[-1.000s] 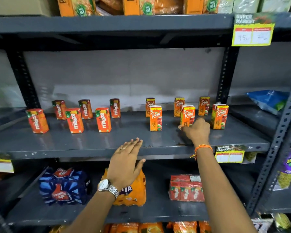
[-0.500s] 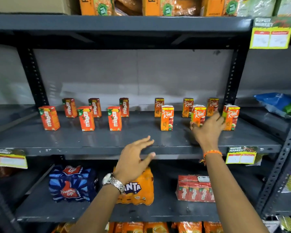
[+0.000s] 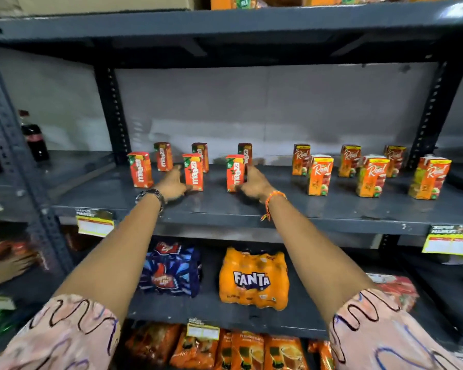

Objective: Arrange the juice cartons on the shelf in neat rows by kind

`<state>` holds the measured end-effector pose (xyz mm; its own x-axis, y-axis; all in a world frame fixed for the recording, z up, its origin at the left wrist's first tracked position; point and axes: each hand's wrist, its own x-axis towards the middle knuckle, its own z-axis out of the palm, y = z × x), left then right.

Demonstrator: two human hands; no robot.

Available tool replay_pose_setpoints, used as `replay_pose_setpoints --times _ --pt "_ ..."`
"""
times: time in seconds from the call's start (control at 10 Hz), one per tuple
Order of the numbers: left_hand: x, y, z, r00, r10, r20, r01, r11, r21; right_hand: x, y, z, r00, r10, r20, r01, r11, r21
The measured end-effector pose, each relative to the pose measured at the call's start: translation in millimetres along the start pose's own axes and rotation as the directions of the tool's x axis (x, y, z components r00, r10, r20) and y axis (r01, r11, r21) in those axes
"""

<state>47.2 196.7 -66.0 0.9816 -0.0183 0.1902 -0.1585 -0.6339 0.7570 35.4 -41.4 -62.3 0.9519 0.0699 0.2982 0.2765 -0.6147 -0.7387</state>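
We see bare shelf (image 3: 278, 209) before the cartons; between the Maaza cartons (image 3: 193, 172) and Real cartons (image 3: 320, 175) a wide gap lies open.

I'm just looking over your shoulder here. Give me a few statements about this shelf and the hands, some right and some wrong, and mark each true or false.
1. The Maaza cartons stand left of the Real cartons on the same shelf. True.
2. Both hands reach toward the Real cartons. False: the left hand and right hand are both at the Maaza group.
3. A Fanta pack sits on the shelf below. True.
4. The watch is on the right wrist. False: it is on the left; the right wears an orange thread.
5. Several cartons lie toppled. False: all stand upright.
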Motion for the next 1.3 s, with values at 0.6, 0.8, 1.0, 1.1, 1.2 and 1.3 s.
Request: replay_pose_setpoints --times 0.6,0.8,1.0,1.1,1.2,1.3 --pt "32.3 -37.3 9.0 0.98 0.057 -0.19 -0.067 0.997 -0.047 -3.8 8.4 5.8 0.987 0.08 -0.139 -0.106 0.976 -0.192" --pt "34.3 -39.2 8.4 0.979 0.062 -0.194 -0.069 0.997 -0.031 -4.6 6.0 6.2 0.987 0.092 -0.133 -0.122 0.964 -0.237" --pt "34.2 -38.6 9.4 0.983 0.045 -0.18 -0.049 0.999 -0.018 -4.8 5.5 4.7 0.985 0.132 -0.112 -0.154 0.964 -0.217" --pt "28.6 -36.2 9.2 0.984 0.031 -0.173 -0.035 0.999 -0.019 -9.4 1.7 3.9 0.985 0.123 -0.119 -0.146 0.968 -0.204" --pt "23.4 -35.5 2.2 0.987 0.025 -0.158 -0.036 0.997 -0.067 -10.2 2.5 -1.6 0.982 0.178 -0.061 -0.184 0.976 -0.113" --pt "0.6 -23.6 0.0 0.961 0.04 -0.273 -0.098 0.974 -0.202 -23.1 0.9 -11.0 0.971 0.175 -0.165 -0.172 0.985 0.035"
